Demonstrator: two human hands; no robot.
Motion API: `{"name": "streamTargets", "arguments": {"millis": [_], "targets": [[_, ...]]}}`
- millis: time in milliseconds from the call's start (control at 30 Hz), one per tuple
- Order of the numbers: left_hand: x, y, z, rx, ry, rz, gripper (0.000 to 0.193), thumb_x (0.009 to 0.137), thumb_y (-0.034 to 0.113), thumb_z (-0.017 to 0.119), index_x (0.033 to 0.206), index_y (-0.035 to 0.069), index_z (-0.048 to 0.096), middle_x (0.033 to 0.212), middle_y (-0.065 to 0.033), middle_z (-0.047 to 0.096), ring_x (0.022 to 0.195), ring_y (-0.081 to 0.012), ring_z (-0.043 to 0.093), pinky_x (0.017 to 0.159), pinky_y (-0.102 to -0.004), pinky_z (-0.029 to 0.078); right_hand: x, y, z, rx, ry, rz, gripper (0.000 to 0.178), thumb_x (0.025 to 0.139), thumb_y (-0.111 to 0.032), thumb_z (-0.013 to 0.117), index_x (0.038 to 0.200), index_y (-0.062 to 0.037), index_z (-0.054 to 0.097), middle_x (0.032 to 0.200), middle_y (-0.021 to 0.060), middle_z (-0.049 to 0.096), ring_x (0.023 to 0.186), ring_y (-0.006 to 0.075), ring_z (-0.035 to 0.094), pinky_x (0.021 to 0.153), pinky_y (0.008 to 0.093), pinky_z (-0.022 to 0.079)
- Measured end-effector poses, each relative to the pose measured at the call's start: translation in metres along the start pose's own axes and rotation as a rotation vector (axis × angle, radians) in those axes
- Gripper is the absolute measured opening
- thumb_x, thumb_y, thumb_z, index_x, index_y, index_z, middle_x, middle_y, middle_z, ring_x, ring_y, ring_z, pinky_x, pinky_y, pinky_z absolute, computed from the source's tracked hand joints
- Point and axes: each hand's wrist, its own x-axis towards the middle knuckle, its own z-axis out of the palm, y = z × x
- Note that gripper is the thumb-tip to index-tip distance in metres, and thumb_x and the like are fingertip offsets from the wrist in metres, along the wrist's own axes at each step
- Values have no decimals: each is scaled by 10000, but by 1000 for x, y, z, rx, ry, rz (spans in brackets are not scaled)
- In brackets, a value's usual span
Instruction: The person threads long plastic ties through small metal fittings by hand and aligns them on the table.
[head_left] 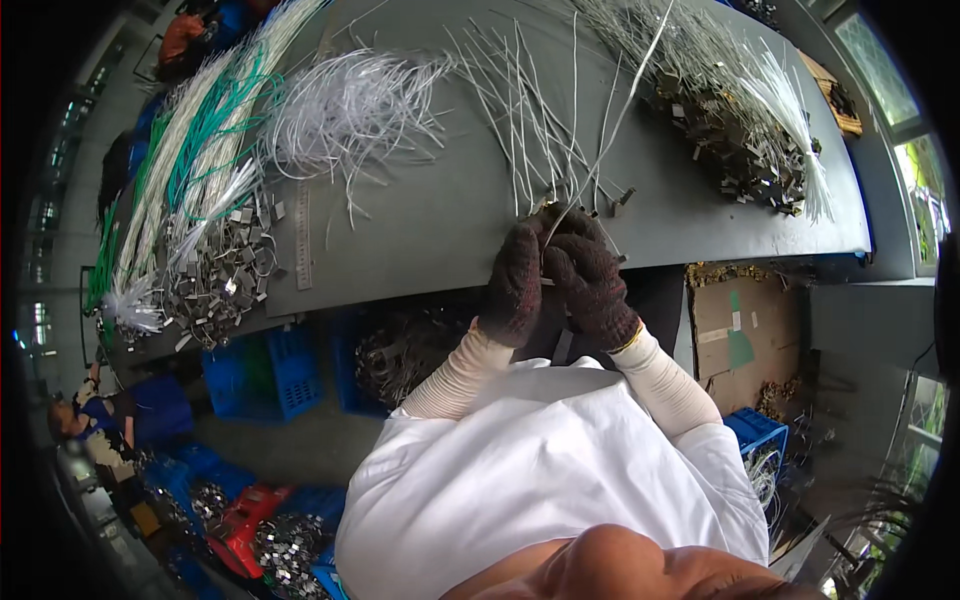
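Observation:
My left hand [513, 280] and my right hand [592, 285], both in dark knitted gloves, meet at the near edge of the grey table. Their fingers are bent closed. From between them a thin whitish wire [608, 140] runs up and away to the far right, with my right hand gripping its near end. What the left fingertips pinch is hidden by the gloves. Just beyond the hands several similar wires [520, 110] lie loosely spread, their near ends close to the fingers. A small metal block [624, 198] rests right of the fingertips.
Bundled wires with metal blocks [222, 270] lie at the table's left, green strands [215, 145] among them. Clear, curly plastic strands [350, 110] are nearer the middle. Another heap of metal-ended wires [745, 150] covers the right. Blue crates [262, 372] and a cardboard box [748, 335] stand below.

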Motion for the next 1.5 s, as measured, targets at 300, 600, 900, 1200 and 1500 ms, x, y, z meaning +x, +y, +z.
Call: {"name": "streamTargets", "arguments": {"millis": [300, 600, 900, 1200, 1500], "targets": [[16, 1, -12, -88, 130, -222, 567, 1090, 486, 305, 1288, 47, 604, 1051, -58, 676, 874, -110, 618, 769, -266, 497, 59, -2, -24, 421, 55, 626, 340, 1039, -232, 551, 1269, 9, 622, 1170, 97, 692, 1054, 168, 644, 930, 300, 499], [44, -1, -36, -28, 102, -203, 476, 1067, 456, 442, 1220, 41, 619, 1029, -106, 700, 923, -217, 675, 794, -349, 529, 66, 47, -19, 38, -159, 428, 323, 1035, -266, 556, 1182, 2, 662, 995, 102, 719, 870, 173, 660, 774, 310, 521], [87, -20, -266, 1693, 816, -438, 330, 847, 354, 663, 1002, 63, 649, 1021, -178, 660, 935, -377, 659, 781, -486, 548, 26, 59, -42, 161, -195, 760, 236, 980, -225, 646, 1103, -29, 696, 940, 50, 718, 841, 109, 640, 761, 275, 507], [51, -9, -214, 1197, -98, 393, 236, 833, -9, 571, 992, 77, 723, 869, -56, 698, 812, -236, 688, 653, -297, 527, -14, 65, 7, 454, -164, 639, 255, 973, -175, 657, 1185, -35, 684, 985, 50, 717, 839, 107, 633, 759, 272, 524], [45, -14, 9, -112, -63, -421, 251, 972, 187, 646, 1155, 19, 679, 965, -32, 704, 866, -98, 644, 720, -266, 528, -6, 32, -42, 388, -206, 529, 254, 945, -119, 666, 1172, -8, 680, 986, 69, 703, 884, 134, 664, 788, 304, 547]]}}
